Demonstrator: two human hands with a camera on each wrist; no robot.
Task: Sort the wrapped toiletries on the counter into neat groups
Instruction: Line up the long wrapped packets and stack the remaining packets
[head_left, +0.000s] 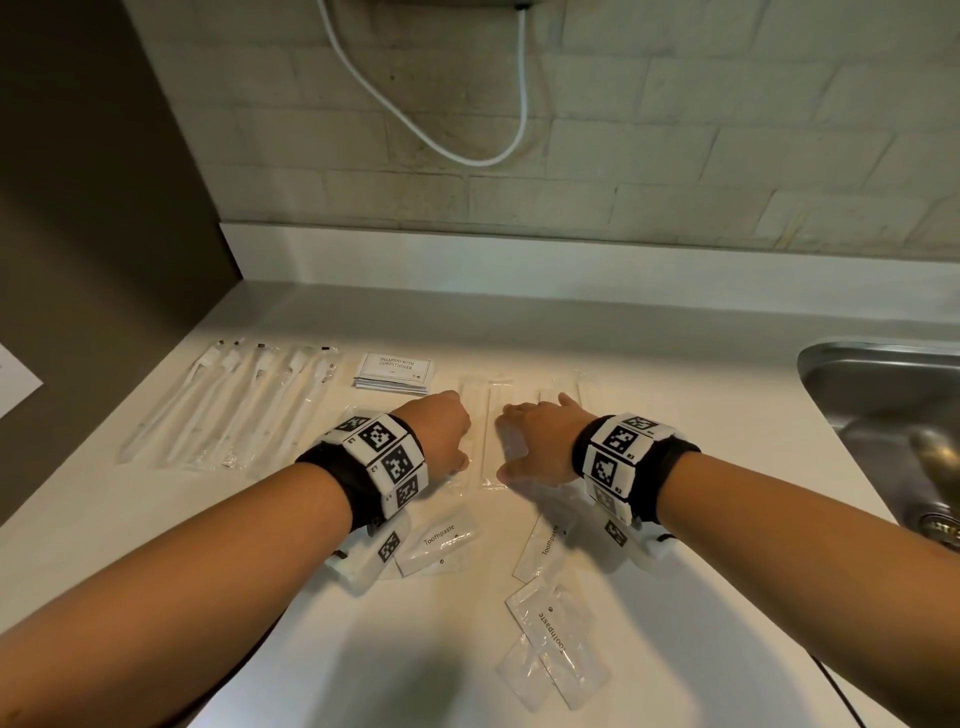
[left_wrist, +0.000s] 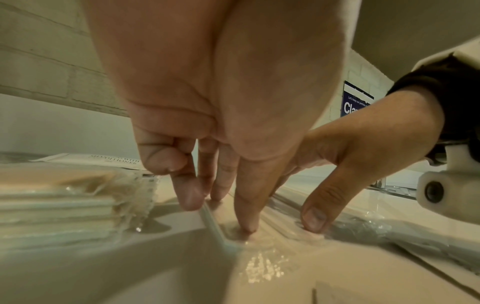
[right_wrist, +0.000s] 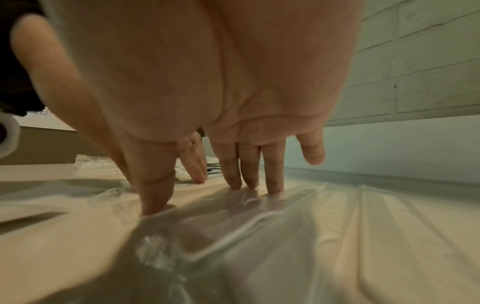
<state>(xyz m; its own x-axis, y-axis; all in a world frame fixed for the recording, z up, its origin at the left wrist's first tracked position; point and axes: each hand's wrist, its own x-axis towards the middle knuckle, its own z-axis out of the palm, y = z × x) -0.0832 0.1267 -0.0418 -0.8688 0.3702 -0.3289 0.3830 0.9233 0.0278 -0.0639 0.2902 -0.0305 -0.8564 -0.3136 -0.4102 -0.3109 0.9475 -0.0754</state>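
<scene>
Fingers of my left hand (head_left: 441, 431) curl down onto the clear-wrapped packets (head_left: 488, 431) in the middle of the tabletop (head_left: 701, 415), and my right hand (head_left: 540, 436) comes at them from the other side, thumb and fingertips down on the film. From the head view I see a row of wrapped toothbrushes (head_left: 234, 400) along the tabletop's left edge, with a stack of sachets (head_left: 395, 370) reading "SHAMPOO WITH CONDITIONER" just beside them. Three packets marked "Toothpaste" lie loose toward the near edge: one (head_left: 439, 540) by my left wrist, one (head_left: 543, 545) partly under my right wrist, one (head_left: 553, 639) nearer still. A steel sink (head_left: 883, 395) cuts into the right edge, and bare surface runs along the back edge under the brick wall (head_left: 675, 130).

On the left wrist camera my left fingers (left_wrist: 189, 193) point down, tips pressed to the packet's rim, not wrapped around it; my right thumb (left_wrist: 314, 216) presses the film close by. A blue wall sign (left_wrist: 355, 102) shows "Cla", the rest hidden.

On the right wrist camera my right fingers (right_wrist: 249, 170) are straight and close together, tips on the crinkled film (right_wrist: 285, 236), little finger lifted clear.
</scene>
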